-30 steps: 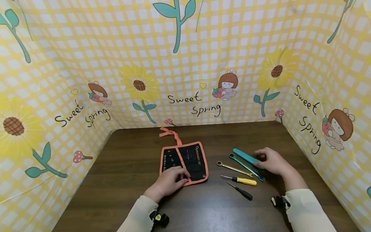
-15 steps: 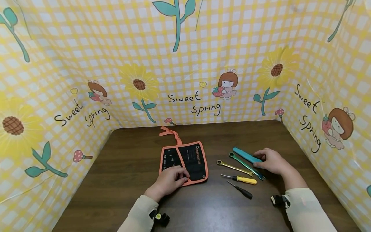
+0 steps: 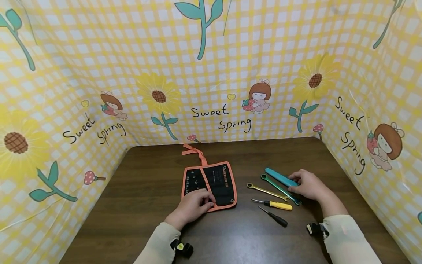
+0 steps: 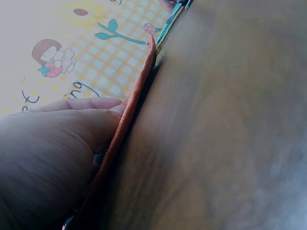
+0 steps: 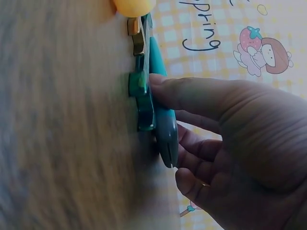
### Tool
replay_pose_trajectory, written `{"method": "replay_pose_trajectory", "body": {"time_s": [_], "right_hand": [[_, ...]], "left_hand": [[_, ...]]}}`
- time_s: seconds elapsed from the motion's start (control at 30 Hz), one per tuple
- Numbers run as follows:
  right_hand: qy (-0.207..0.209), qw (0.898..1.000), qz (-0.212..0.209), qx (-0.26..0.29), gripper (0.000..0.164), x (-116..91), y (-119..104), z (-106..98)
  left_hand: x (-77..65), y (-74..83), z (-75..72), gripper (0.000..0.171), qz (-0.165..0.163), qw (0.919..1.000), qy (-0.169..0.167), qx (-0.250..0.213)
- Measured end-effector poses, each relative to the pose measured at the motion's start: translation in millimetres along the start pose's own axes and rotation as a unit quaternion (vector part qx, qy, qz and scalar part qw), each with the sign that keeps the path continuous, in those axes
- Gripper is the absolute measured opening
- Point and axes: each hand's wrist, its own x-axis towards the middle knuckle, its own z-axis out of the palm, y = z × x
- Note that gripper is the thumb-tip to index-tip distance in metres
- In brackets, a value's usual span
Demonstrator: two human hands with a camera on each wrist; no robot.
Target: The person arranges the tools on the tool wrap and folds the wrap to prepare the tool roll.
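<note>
On the table, a black tool pouch (image 3: 220,185) with orange trim lies spread out, its orange tie toward the back. My left hand (image 3: 192,207) pinches the near part of the pouch, thumb and finger at the orange edge (image 4: 125,115) in the left wrist view. My right hand (image 3: 309,186) grips a long turquoise tool (image 3: 278,177) between thumb and fingers; its slit dark end (image 5: 167,143) shows in the right wrist view, but its kind is unclear. Just beside it lies a green combination wrench (image 3: 278,187).
Nearer the middle lie a gold combination wrench (image 3: 267,191), a yellow-handled screwdriver (image 3: 278,205) and a small black screwdriver (image 3: 277,219). Around the brown table (image 3: 141,183) hangs a yellow checked cloth (image 3: 211,73) with printed flowers.
The right thumb and fingers have shifted slightly and settled on the turquoise tool's near end. My left hand and the pouch stay where they were.
</note>
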Motion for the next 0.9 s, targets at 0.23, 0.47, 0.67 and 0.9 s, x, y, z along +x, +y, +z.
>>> {"method": "replay_pose_trajectory", "body": {"time_s": [0.23, 0.47, 0.67, 0.9], "right_hand": [[0.01, 1.0, 0.001, -0.015, 0.036, -2, -3, 1], [0.03, 0.999, -0.012, -0.007, 0.031, -1, -3, 2], [0.055, 0.998, -0.029, -0.012, 0.031, 0, -13, 1], [0.05, 0.997, -0.058, 0.002, 0.031, -1, -31, 4]], "left_hand": [[1.4, -1.7, 3.8, 0.01, 0.02, 0.9997, 0.013, -0.001], [1.2, -2.5, 6.8, 0.009, 0.02, 0.9998, 0.006, 0.006], [1.3, 2.4, 6.3, 0.007, 0.024, 0.9997, 0.002, -0.002], [1.4, 7.4, 7.0, 0.009, 0.022, 0.9998, 0.003, -0.005]]}}
